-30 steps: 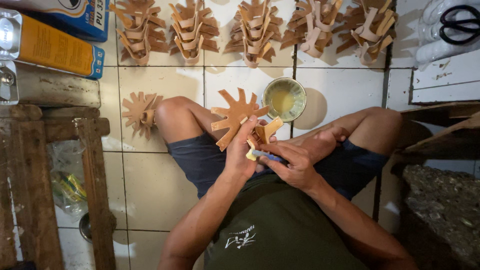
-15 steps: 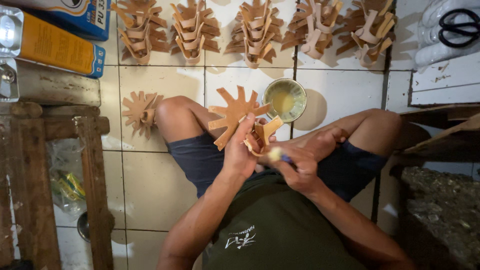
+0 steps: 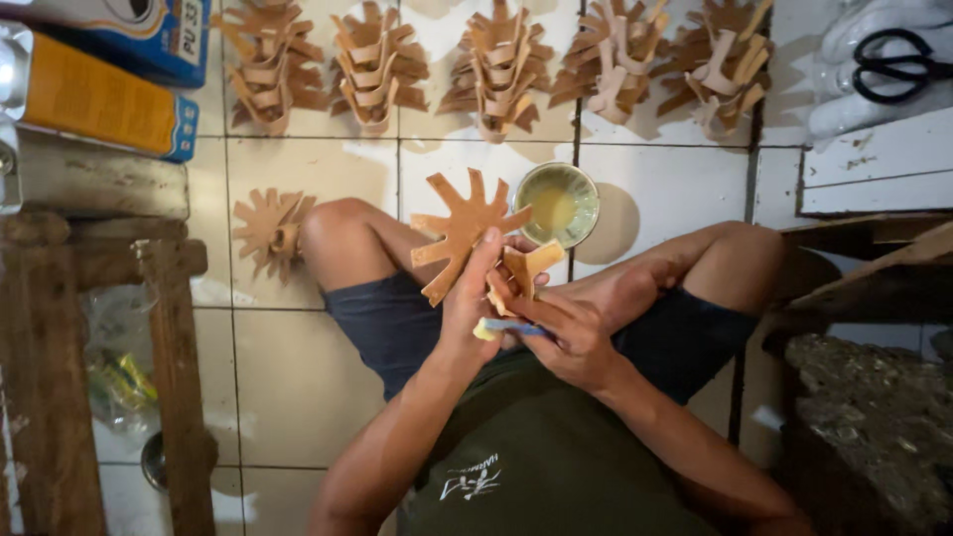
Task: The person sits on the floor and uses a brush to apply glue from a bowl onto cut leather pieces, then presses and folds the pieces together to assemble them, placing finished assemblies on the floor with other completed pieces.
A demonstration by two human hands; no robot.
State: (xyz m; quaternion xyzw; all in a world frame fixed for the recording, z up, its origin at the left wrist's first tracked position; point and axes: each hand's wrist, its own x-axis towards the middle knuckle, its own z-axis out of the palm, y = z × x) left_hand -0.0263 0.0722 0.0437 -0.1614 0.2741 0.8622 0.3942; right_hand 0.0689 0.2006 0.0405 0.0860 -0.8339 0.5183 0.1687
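Floor: the white tiled floor [image 3: 298, 397] served as the work surface, and the person sat on it with knees spread, so everything lay within arm's reach.
Finished stacks: five piles of nested brown cut-outs [image 3: 372, 65] stood in a row along the far edge of the tiles, apparently set out of the way of the hands.
Spare piece: one star-shaped cut-out [image 3: 270, 233] lay flat just beside the left knee, close enough to pick up.
Bowl: a small green bowl [image 3: 557, 204] of yellowish liquid sat between the knees, directly beyond the hands, likely so a tool could be dipped without stretching.
Star-shaped piece: the left hand [image 3: 469, 303] had its grip closed on the lower edge of a brown spoked cut-out [image 3: 459, 230], held upright above the lap and turned toward the face.
Small part: a smaller brown folded piece [image 3: 524, 268] rested against the left fingers, beside the spoked cut-out.
Applicator: the right hand [image 3: 571, 333] had its grip pinched shut on a thin blue-handled tool with a pale tip [image 3: 494, 329], the tip meeting the base of the small part.
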